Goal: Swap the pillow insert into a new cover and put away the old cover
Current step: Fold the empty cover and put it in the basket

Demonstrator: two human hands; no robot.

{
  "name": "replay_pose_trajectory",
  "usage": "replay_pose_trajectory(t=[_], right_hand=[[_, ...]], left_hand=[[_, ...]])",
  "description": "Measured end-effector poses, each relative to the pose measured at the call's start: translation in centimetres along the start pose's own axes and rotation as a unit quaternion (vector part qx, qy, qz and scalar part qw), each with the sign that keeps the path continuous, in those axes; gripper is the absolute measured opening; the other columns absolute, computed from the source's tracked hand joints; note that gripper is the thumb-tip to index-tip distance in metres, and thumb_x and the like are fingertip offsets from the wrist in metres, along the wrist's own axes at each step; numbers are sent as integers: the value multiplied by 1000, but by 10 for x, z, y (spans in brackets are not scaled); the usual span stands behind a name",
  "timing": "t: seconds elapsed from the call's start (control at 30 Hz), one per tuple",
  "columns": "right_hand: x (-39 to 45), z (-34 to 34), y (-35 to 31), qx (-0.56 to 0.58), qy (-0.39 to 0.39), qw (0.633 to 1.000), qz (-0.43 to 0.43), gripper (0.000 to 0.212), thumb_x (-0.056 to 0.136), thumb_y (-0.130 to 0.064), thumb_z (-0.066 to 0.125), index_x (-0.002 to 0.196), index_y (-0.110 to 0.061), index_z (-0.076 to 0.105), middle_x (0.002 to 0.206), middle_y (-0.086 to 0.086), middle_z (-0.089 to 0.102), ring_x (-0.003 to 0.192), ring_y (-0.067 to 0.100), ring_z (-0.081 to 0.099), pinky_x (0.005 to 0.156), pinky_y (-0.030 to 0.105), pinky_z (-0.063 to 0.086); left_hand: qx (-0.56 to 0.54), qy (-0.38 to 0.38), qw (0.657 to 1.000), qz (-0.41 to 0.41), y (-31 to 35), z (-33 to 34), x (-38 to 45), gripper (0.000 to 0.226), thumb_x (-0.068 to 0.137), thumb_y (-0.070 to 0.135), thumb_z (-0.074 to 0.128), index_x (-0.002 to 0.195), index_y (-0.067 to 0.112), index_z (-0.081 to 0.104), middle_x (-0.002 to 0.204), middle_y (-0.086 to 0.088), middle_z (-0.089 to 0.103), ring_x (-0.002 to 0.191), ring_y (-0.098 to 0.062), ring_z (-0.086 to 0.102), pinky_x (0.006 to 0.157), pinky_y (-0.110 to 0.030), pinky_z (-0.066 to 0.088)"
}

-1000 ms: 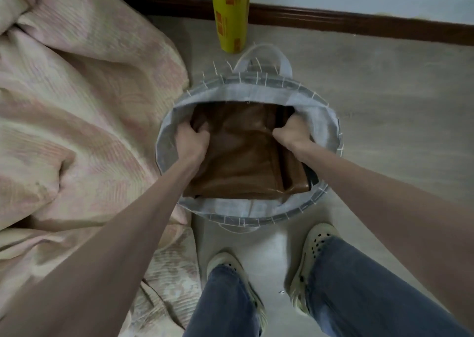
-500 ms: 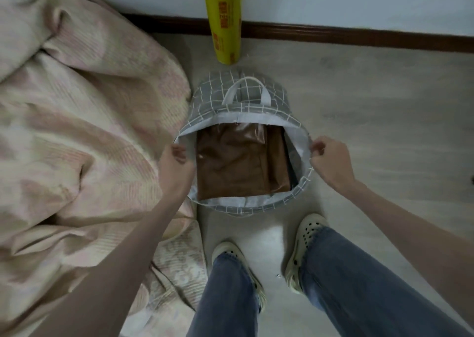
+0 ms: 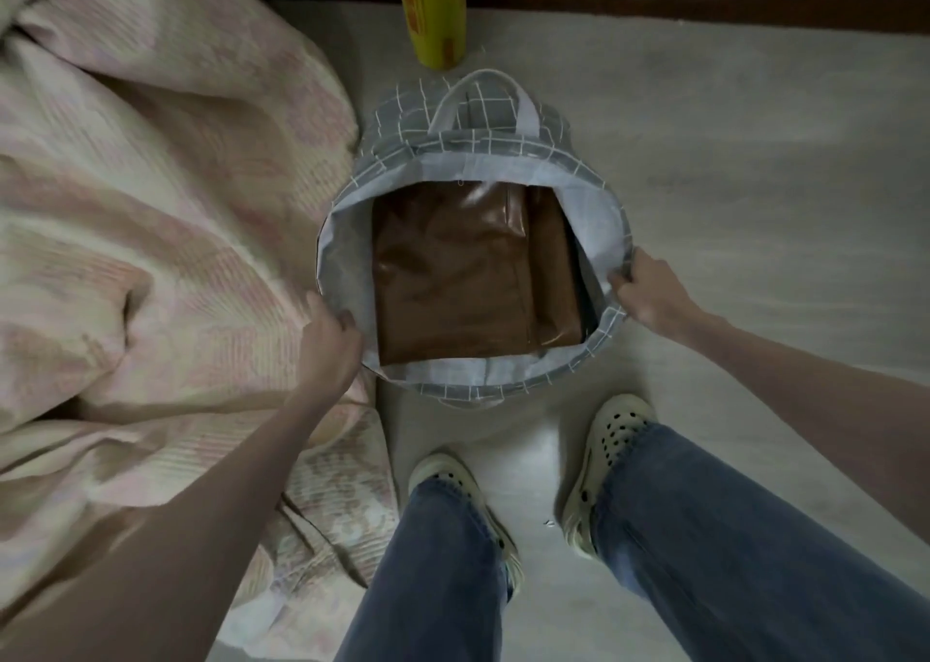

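Nearest to me, at 6 o'clock, I see two legs in blue jeans (image 3: 679, 535). A little farther, my left hand (image 3: 329, 344) grips the rim of the grey checked fabric basket (image 3: 503, 150) at 9 o'clock, and my right hand (image 3: 646, 286) pinches the rim at 3 o'clock. A second ago both hands pressed inside; now they are out. The folded brown shiny old cover (image 3: 453, 278) lies flat in the basket's bottom. I judge the putting away is nearly finished. Farthest, at 12 o'clock, a yellow roll (image 3: 435, 12) stands.

Orange print on the yellow roll (image 3: 437, 12) is unreadable.
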State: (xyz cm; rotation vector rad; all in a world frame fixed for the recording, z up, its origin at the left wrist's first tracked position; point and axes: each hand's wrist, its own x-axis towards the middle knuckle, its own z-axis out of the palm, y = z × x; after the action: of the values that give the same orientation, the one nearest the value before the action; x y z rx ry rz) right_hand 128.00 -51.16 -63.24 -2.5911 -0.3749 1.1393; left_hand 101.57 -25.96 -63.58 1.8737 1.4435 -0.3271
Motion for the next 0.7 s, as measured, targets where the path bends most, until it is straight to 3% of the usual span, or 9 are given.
replay_pose_trajectory(t=[0.07,0.13,0.23,0.37,0.53,0.63,0.7], right_hand=[[-12,-24,-13,4,32,999,-5,13,93,-14,44,100,-3,47,90,19,58,65,26,52,52,32,36],[-29,-61,-35,-20,68,997,-33,16,94,-11,43,103,1,48,91,23,59,78,38,56,59,35,36],[-48,-130,-78,-49,148,985,-77,23,92,-10,42,109,2,53,108,30,59,101,45,55,76,41,40],[-79,-191,-114,-15,217,972,-84,24,91,-12,42,109,-4,56,104,27,62,98,43,57,74,41,42],[-110,-202,-101,-51,158,984,-70,18,90,-4,43,102,3,54,101,31,61,95,45,55,72,43,40],[-112,-205,-99,-37,200,975,-84,20,87,-2,43,100,1,57,95,28,63,88,44,56,64,37,34],[-117,-209,-94,-42,203,976,-67,22,87,-1,42,103,2,57,96,30,63,90,45,55,68,41,37]], left_hand=[[3,5,1000,26,14,-19,-12,15,98,17,36,111,11,36,78,-12,57,65,-33,57,53,-39,44],[0,20,998,54,36,-49,-24,8,97,15,37,103,9,38,79,-14,57,67,-34,56,58,-44,46],[-27,93,989,114,87,-103,-35,9,97,17,40,96,8,42,72,-4,53,62,-23,51,49,-32,36],[-70,197,963,172,142,-158,-52,6,92,24,46,96,20,44,68,5,53,61,-6,50,50,-23,32],[-27,103,985,133,149,-158,-84,14,92,14,48,105,8,47,81,-10,60,73,-30,58,60,-38,43],[-40,119,983,132,147,-156,-88,13,91,20,49,100,10,49,78,-9,61,71,-29,59,59,-40,45],[-45,106,987,113,144,-153,-95,13,91,24,52,95,13,47,79,-7,61,75,-30,61,62,-42,48]])
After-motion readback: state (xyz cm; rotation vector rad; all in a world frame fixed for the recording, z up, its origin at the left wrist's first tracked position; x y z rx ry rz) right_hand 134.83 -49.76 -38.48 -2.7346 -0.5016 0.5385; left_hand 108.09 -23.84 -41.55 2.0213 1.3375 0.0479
